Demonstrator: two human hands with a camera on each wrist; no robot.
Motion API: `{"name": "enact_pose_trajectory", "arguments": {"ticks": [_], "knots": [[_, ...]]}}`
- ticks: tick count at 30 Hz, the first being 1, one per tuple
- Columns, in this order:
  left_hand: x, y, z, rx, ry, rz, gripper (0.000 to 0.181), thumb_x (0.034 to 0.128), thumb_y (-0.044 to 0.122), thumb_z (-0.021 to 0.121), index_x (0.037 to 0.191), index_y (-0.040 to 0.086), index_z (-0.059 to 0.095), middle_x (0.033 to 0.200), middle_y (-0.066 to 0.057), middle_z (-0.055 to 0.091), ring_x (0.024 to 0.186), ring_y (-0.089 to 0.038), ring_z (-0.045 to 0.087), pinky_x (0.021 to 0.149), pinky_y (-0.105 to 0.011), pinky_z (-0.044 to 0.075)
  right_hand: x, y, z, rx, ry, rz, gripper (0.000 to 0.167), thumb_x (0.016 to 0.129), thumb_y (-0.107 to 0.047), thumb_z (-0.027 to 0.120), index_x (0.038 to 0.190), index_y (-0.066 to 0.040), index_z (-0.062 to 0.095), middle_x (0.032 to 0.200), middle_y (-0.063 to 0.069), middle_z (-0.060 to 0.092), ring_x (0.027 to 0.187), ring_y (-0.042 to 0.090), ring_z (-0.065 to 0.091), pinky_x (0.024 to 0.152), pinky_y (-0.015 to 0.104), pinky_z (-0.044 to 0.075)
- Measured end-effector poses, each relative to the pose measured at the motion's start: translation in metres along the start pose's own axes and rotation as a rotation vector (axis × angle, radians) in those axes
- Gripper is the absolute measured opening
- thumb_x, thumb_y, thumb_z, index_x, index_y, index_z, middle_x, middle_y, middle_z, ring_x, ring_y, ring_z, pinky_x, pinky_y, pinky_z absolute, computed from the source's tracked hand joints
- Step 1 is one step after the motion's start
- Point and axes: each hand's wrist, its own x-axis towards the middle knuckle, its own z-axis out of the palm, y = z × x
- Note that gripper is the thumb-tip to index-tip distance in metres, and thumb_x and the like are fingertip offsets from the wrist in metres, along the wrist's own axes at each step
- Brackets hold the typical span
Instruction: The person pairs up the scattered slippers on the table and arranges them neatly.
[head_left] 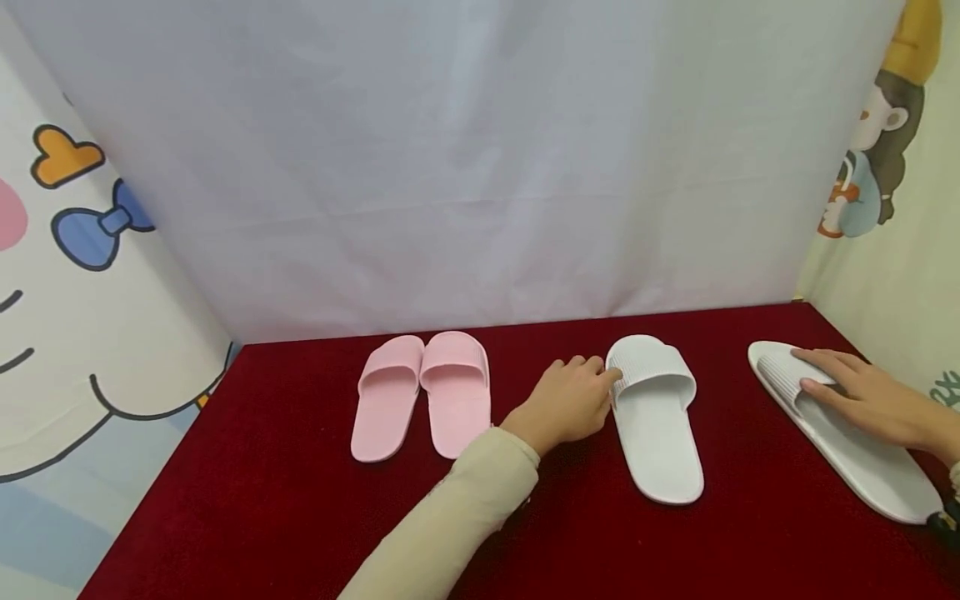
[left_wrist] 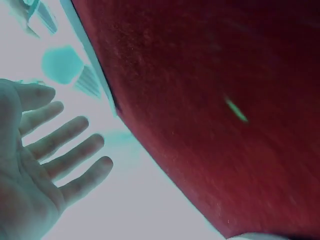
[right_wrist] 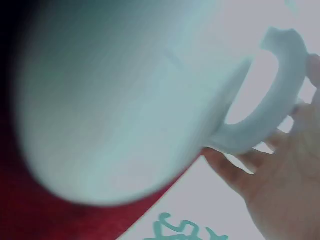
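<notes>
Two white slippers with ribbed straps lie apart on a dark red cloth surface. Beside the nearer-centre white slipper (head_left: 660, 442), my left hand (head_left: 566, 404) has its fingertips at the left edge of the strap. The left wrist view shows that left hand (left_wrist: 55, 160) with fingers spread and nothing in it. Over at the right, my right hand (head_left: 873, 400) rests on the strap of the other white slipper (head_left: 862, 462), fingers extended across it. The right wrist view has this slipper's sole (right_wrist: 115, 125) large and blurred, with the fingers against the strap (right_wrist: 285, 90).
A pair of pink slippers (head_left: 386, 408) stands side by side left of my left forearm. The red cloth (head_left: 255, 483) covers the surface. A white curtain (head_left: 480, 167) closes off the back, with printed cartoon panels (head_left: 90, 317) at both sides.
</notes>
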Motion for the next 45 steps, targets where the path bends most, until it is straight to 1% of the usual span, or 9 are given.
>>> {"name": "enact_pose_trajectory", "arguments": {"ticks": [3, 5, 11, 19, 24, 29, 35, 41, 45], "knots": [[0.011, 0.005, 0.005, 0.060, 0.033, -0.020, 0.035, 0.1018, 0.032, 0.047, 0.135, 0.025, 0.052, 0.130, -0.001, 0.055, 0.115, -0.018, 0.054, 0.082, -0.031, 0.051, -0.002, 0.004, -0.002, 0.009, -0.018, -0.015, 0.057, 0.104, -0.030, 0.048, 0.152, -0.004, 0.033, 0.143, 0.032, 0.039, 0.120, 0.040, 0.041, 0.086, 0.047, 0.041], [0.016, 0.009, 0.009, 0.106, 0.053, -0.017, 0.038, 0.1021, 0.039, 0.046, 0.138, 0.025, 0.047, 0.135, -0.002, 0.050, 0.120, -0.019, 0.049, 0.083, -0.030, 0.051, -0.004, 0.008, -0.001, 0.015, 0.010, -0.050, 0.052, 0.105, -0.026, 0.048, 0.152, -0.007, 0.036, 0.142, 0.026, 0.042, 0.125, 0.017, 0.038, 0.086, 0.033, 0.036], [0.028, 0.016, 0.018, 0.067, 0.052, -0.062, 0.055, 0.1030, 0.053, 0.038, 0.150, 0.023, 0.035, 0.150, -0.004, 0.042, 0.136, -0.019, 0.042, 0.093, -0.029, 0.052, -0.006, 0.018, 0.003, 0.083, 0.108, -0.178, 0.056, 0.102, -0.012, 0.049, 0.154, -0.028, 0.035, 0.142, -0.031, 0.029, 0.112, -0.028, 0.016, 0.085, 0.001, 0.016], [0.038, 0.013, 0.023, -0.094, -0.057, -0.094, 0.044, 0.1051, 0.048, 0.035, 0.147, 0.034, 0.036, 0.158, -0.003, 0.033, 0.139, -0.019, 0.042, 0.101, -0.033, 0.049, -0.003, 0.018, -0.001, 0.054, 0.066, -0.137, 0.052, 0.101, -0.016, 0.055, 0.151, -0.012, 0.041, 0.133, -0.031, 0.032, 0.106, -0.027, 0.018, 0.075, 0.010, 0.030], [0.043, 0.019, 0.025, -0.186, -0.119, -0.081, 0.051, 0.1053, 0.050, 0.032, 0.150, 0.027, 0.031, 0.161, -0.004, 0.029, 0.146, -0.020, 0.036, 0.107, -0.034, 0.045, -0.003, 0.013, 0.001, 0.027, 0.106, -0.181, 0.057, 0.098, -0.013, 0.061, 0.150, -0.022, 0.043, 0.126, -0.047, 0.019, 0.108, -0.027, 0.018, 0.074, 0.008, 0.030], [0.044, 0.021, 0.025, -0.325, -0.154, -0.087, 0.054, 0.1057, 0.050, 0.030, 0.151, 0.021, 0.030, 0.164, -0.004, 0.026, 0.151, -0.022, 0.030, 0.112, -0.037, 0.042, -0.004, 0.004, 0.002, 0.046, 0.086, -0.195, 0.062, 0.095, -0.010, 0.064, 0.152, -0.018, 0.041, 0.132, -0.035, 0.029, 0.108, -0.027, 0.020, 0.076, 0.003, 0.030], [0.044, 0.016, 0.024, -0.441, -0.113, -0.075, 0.047, 0.1063, 0.044, 0.035, 0.146, 0.019, 0.037, 0.156, -0.005, 0.037, 0.142, -0.019, 0.040, 0.109, -0.033, 0.043, -0.001, -0.006, 0.004, 0.071, 0.081, -0.182, 0.060, 0.095, -0.011, 0.065, 0.150, -0.009, 0.043, 0.138, 0.002, 0.048, 0.109, -0.027, 0.019, 0.079, 0.000, 0.026], [0.043, 0.016, 0.026, -0.505, -0.071, -0.059, 0.042, 0.1044, 0.043, 0.043, 0.139, 0.019, 0.044, 0.146, -0.006, 0.044, 0.126, -0.014, 0.051, 0.102, -0.024, 0.046, 0.001, -0.010, 0.009, 0.081, 0.164, -0.251, 0.056, 0.089, -0.006, 0.070, 0.143, -0.010, 0.053, 0.130, -0.045, 0.027, 0.113, -0.027, 0.024, 0.083, -0.002, 0.023], [0.040, 0.016, 0.026, -0.497, -0.051, -0.046, 0.039, 0.1035, 0.042, 0.047, 0.135, 0.019, 0.047, 0.139, -0.006, 0.048, 0.120, -0.014, 0.053, 0.098, -0.021, 0.046, -0.001, -0.015, 0.012, 0.116, 0.149, -0.244, 0.055, 0.091, -0.006, 0.068, 0.143, -0.012, 0.051, 0.132, -0.044, 0.027, 0.114, -0.027, 0.023, 0.084, -0.002, 0.024]]}}
